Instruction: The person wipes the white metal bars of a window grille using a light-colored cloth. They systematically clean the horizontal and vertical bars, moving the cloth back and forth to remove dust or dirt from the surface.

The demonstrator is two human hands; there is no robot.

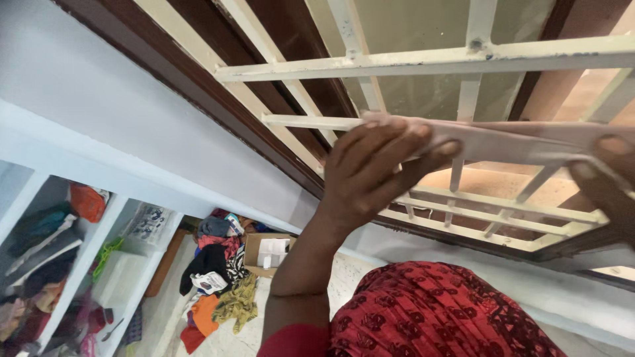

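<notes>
The person's left hand (pixel 370 175) and right hand (pixel 605 175) each pinch an end of a pale pink cloth (pixel 509 142), held taut against the cream window grille (pixel 423 63). It is pressed to the bars but looks neither tied nor draped. Beyond are a pale wall (pixel 99 86), white shelves (pixel 86 254) and a heap of clothes (pixel 215 277).
</notes>
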